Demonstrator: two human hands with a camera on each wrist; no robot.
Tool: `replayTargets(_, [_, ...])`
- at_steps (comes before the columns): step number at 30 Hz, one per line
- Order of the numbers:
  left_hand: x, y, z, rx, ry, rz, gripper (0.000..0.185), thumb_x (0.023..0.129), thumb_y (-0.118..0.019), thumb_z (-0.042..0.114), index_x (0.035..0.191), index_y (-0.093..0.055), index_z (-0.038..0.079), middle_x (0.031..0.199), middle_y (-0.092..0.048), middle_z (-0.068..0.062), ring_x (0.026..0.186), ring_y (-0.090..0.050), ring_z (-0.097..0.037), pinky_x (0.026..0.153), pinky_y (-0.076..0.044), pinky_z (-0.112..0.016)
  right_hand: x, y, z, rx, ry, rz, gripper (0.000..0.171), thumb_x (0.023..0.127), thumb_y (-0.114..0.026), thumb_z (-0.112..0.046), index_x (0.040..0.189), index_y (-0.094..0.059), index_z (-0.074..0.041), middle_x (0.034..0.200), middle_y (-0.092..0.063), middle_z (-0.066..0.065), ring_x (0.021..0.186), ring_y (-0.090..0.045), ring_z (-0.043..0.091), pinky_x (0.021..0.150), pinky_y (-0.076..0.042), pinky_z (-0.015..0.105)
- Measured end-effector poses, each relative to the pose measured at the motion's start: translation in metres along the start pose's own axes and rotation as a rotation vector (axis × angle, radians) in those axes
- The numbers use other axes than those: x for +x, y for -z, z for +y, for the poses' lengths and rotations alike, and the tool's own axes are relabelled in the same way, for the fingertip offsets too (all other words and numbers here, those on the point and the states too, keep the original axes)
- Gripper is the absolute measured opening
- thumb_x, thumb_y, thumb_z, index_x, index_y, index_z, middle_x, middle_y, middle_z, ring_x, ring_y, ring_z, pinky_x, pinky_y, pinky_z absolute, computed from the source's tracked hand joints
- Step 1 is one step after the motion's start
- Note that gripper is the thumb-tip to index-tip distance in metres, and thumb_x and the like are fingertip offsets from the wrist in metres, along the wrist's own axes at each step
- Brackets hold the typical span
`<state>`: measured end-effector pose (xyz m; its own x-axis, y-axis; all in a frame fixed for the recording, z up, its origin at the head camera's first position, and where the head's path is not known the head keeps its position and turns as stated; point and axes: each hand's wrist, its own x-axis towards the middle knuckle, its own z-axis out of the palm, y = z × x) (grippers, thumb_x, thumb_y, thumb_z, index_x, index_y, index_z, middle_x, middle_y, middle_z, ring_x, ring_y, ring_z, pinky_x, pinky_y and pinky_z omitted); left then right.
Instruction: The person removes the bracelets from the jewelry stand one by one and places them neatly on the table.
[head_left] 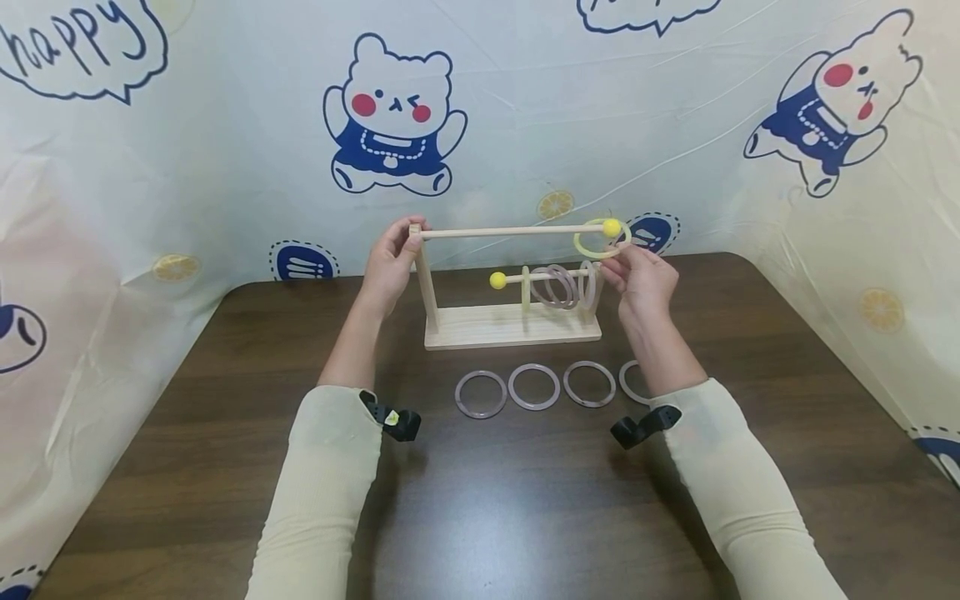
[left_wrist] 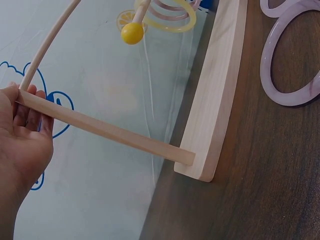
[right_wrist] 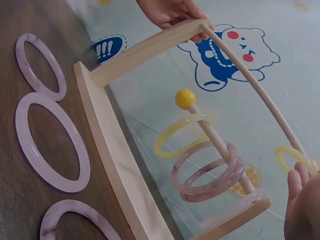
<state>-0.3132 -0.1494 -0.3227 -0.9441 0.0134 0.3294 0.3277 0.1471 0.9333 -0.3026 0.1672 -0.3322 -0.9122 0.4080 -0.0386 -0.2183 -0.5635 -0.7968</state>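
A wooden stand [head_left: 510, 327] carries two rods tipped with yellow balls. My left hand [head_left: 408, 237] grips the top of its left post [left_wrist: 100, 131], where the upper rod [head_left: 517, 231] starts. My right hand [head_left: 611, 254] pinches a yellow ring [head_left: 579, 244] at the ball end [head_left: 612, 227] of that upper rod; in the right wrist view the ring [right_wrist: 281, 152] sits by my fingertips [right_wrist: 297, 182]. The lower rod [right_wrist: 212, 135] holds another yellow ring [right_wrist: 172, 132] and several pink rings [right_wrist: 210, 170].
Several pink rings [head_left: 534, 387] lie in a row on the dark wooden table [head_left: 525, 500] in front of the stand; the rightmost is partly hidden by my right forearm. A cartoon-printed plastic sheet [head_left: 525, 108] walls the table's back and sides.
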Motion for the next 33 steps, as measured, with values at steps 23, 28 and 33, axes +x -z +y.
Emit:
replayTargets(23, [-0.001,0.002,0.0,-0.014,-0.011,0.007,0.033,0.097,-0.047,0.02,0.125,-0.049,0.004,0.124,-0.053,-0.009,0.112,-0.046,-0.017,0.098,-0.035,-0.033,0.001,0.016,0.0,-0.051,-0.049,0.022,0.017,0.081,-0.054,0.008,0.07,-0.066,0.0,0.06,-0.065,0.01,0.045,-0.06,0.013,0.046,-0.05,0.023])
replayTargets(28, [-0.001,0.0,0.001,-0.004,-0.017,-0.005,0.035,0.097,-0.047,0.02,0.127,-0.048,0.002,0.124,-0.053,-0.01,0.111,-0.046,-0.018,0.098,-0.035,-0.034,-0.002,0.019,-0.003,-0.078,-0.064,0.049,0.015,0.08,-0.054,0.008,0.071,-0.064,0.001,0.058,-0.064,0.008,0.044,-0.059,0.012,0.045,-0.05,0.023])
replayTargets(33, [0.0,-0.001,0.0,-0.005,-0.012,-0.008,0.034,0.097,-0.046,0.02,0.127,-0.048,0.004,0.125,-0.053,-0.009,0.113,-0.046,-0.018,0.099,-0.035,-0.034,-0.003,0.024,-0.005,-0.096,-0.068,0.048,0.013,0.079,-0.054,0.008,0.073,-0.064,0.002,0.057,-0.064,0.008,0.044,-0.059,0.012,0.044,-0.05,0.023])
